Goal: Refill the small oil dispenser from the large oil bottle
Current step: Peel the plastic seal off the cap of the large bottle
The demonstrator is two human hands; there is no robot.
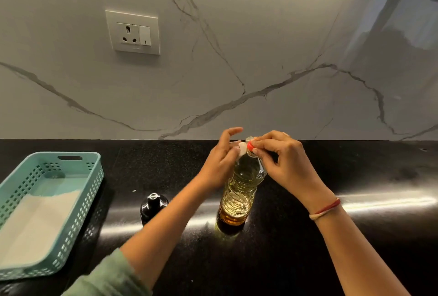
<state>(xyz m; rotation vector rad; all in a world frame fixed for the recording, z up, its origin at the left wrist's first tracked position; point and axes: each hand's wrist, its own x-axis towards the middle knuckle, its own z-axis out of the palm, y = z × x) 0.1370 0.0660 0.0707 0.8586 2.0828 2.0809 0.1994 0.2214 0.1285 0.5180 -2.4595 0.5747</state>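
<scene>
The large clear oil bottle (pixel 239 191) stands upright on the black counter (pixel 355 236), holding yellow oil. Its red cap (pixel 250 146) is pinched between the fingertips of my right hand (pixel 282 160). My left hand (pixel 222 163) presses against the bottle's neck from the left, holding a small white piece at the cap; its upper fingers are spread. The small dark oil dispenser (pixel 152 208) stands on the counter to the left of the bottle, partly behind my left forearm.
A teal perforated plastic basket (pixel 92 177) with a white sheet in it sits at the left of the counter. A marble backsplash rises behind, with a white socket and switch plate (pixel 132 32).
</scene>
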